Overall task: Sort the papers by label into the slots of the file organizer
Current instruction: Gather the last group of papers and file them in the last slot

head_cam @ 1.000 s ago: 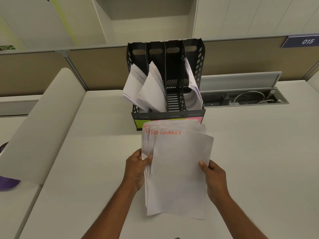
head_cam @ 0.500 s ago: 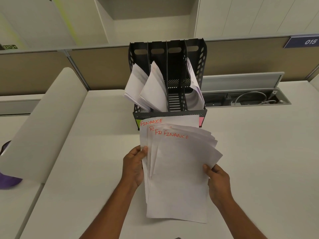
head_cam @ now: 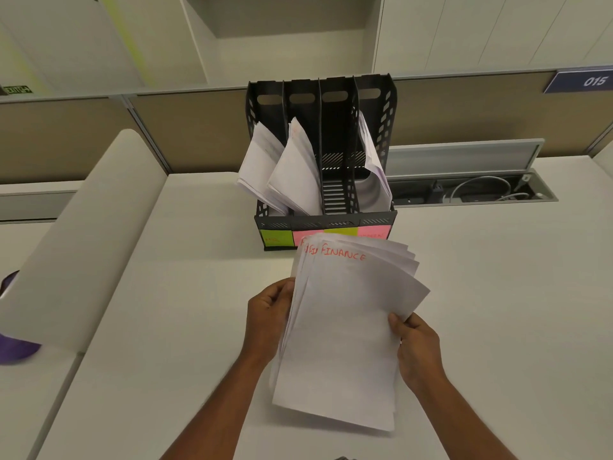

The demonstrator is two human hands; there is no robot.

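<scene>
Holding a fanned stack of papers over a pale worktop, a person grips it from both sides: the left hand is closed on the stack's left edge, the right hand pinches its right edge. The top sheet reads "FINANCE" in red. At twelve o'clock from the stack, just beyond its top edge, stands a black file organizer with four slots. Three slots hold leaning papers; the third from the left looks empty. Coloured labels run along its front, but the stack covers part of them and their writing is too faint to read. The loose fan could slip apart, and with labels hidden the sheets could land in the wrong slot.
</scene>
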